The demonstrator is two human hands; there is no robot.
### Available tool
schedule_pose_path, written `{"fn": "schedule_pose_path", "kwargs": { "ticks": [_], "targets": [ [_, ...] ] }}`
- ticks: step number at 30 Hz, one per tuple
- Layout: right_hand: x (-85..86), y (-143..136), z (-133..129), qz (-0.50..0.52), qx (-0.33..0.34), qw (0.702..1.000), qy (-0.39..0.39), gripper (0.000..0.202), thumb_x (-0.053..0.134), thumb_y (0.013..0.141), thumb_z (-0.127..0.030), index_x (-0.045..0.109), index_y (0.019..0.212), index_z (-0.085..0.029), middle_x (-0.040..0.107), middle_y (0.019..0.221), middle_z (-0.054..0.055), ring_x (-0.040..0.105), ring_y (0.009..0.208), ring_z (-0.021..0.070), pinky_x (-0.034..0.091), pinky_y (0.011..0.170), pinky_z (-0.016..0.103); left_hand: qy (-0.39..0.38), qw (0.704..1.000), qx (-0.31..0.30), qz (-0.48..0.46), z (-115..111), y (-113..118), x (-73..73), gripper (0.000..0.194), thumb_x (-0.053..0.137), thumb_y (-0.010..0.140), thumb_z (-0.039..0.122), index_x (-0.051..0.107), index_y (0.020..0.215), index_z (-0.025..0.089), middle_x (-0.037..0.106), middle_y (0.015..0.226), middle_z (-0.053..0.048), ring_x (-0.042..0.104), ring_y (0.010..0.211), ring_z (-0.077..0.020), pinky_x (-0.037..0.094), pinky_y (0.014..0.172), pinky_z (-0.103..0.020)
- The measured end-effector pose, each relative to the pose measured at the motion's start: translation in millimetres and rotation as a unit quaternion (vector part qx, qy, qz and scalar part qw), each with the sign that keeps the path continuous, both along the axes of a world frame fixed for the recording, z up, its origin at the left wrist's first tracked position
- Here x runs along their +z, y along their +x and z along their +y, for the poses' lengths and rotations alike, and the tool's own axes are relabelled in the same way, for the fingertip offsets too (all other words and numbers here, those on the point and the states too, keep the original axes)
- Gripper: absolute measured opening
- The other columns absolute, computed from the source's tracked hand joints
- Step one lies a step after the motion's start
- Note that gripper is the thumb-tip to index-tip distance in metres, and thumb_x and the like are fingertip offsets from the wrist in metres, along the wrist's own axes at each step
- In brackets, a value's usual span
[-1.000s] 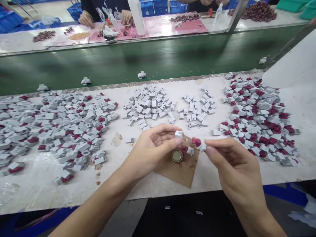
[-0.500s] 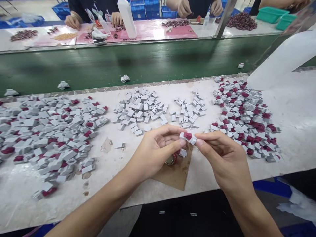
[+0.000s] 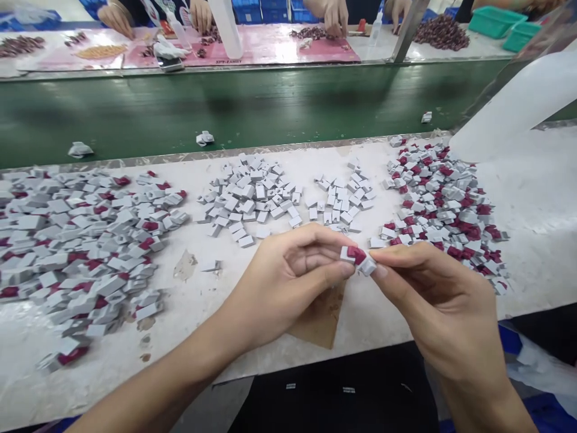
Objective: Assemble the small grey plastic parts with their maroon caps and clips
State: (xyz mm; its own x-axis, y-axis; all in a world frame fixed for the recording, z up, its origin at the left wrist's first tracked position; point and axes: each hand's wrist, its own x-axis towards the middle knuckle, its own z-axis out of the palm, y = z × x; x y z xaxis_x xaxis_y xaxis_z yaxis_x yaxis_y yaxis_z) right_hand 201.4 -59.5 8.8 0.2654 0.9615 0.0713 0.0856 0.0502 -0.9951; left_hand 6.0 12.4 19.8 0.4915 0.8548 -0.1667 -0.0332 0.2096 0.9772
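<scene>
A: Report on the hands first.
B: The left hand (image 3: 279,282) pinches a grey block (image 3: 347,254) between thumb and forefinger. The right hand (image 3: 444,300) grips a pale clip (image 3: 367,266), thumb and forefinger drawn narrow upon it.

A: Condition and position of the work?
B: Both parts are above the table (image 3: 189,307), the brown board (image 3: 321,319) being partly hidden below the left hand. The block is smooth and square-edged; the clip is angular and slightly tilted. A glossy maroon insert (image 3: 357,255) bridges them. Whether it is fully seated, I cannot tell.

A: Beyond that?
B: Plain grey blocks form a middle heap (image 3: 252,192) and a smaller heap (image 3: 340,198). The left heap (image 3: 81,240) and right heap (image 3: 446,204) show grey mixed with maroon. Three pale pieces (image 3: 205,139) lie spaced along the green belt (image 3: 270,102). Past it, a co-worker's hand (image 3: 336,18) is at the pink mat (image 3: 270,51).

A: Differences from the earlier frames?
B: One second ago, a gap separates block and insert; now they meet. The round gold-rimmed item on the board is now covered. The belt pieces sit further left against the heaps.
</scene>
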Motion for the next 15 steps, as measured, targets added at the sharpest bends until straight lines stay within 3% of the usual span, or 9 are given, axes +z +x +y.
{"fn": "schedule_pose_path", "kwargs": {
  "ticks": [5, 10, 13, 15],
  "targets": [
    [-3.5, 6.9, 2.8, -0.004, 0.037, 0.999, -0.004, 0.012, 0.091, 0.098, -0.023, 0.092, 0.102, -0.034, 0.089, 0.098, 0.002, 0.087, 0.093, 0.0222, 0.075, 0.084, 0.029, 0.014, 1.0, 0.007, 0.016, -1.0, 0.0, -1.1, 0.009, 0.09, 0.096, 0.027, 0.087, 0.103, 0.025, 0.086, 0.096, -0.005, 0.081, 0.083, -0.0232, 0.066, 0.071, -0.031],
    [-15.6, 12.5, 12.9, 0.007, 0.107, 0.994, -0.005, 0.007, 0.086, 0.104, -0.033, 0.089, 0.11, -0.031, 0.088, 0.099, 0.002, 0.087, 0.092, 0.0215, 0.073, 0.081, 0.031, 0.063, 0.991, -0.082, 0.082, 21.7, -2.3, -2.0, 0.011, 0.087, 0.099, 0.032, 0.085, 0.107, 0.024, 0.085, 0.092, -0.003, 0.081, 0.082, -0.0227, 0.067, 0.073, -0.033],
    [-14.5, 35.1, 33.1, -0.136, 0.069, 0.988, 0.002, 0.019, 0.079, 0.108, -0.036, 0.087, 0.124, -0.032, 0.089, 0.114, 0.005, 0.086, 0.101, 0.0253, 0.073, 0.085, 0.039, 0.166, 0.969, -0.074, 0.168, 59.8, -1.1, 1.2, 0.016, 0.084, 0.1, 0.032, 0.084, 0.113, 0.022, 0.087, 0.106, -0.005, 0.081, 0.096, -0.024, 0.067, 0.085, -0.036],
    [-9.9, 61.7, 56.1, -0.315, -0.019, 0.949, -0.001, 0.027, 0.073, 0.108, -0.032, 0.086, 0.131, -0.028, 0.089, 0.12, 0.008, 0.083, 0.1, 0.0286, 0.071, 0.086, 0.046, 0.23, 0.942, -0.009, 0.246, 94.8, -3.2, 3.8, 0.018, 0.081, 0.102, 0.031, 0.082, 0.115, 0.02, 0.086, 0.113, -0.007, 0.078, 0.102, -0.0244, 0.064, 0.09, -0.037]
  ]
}}
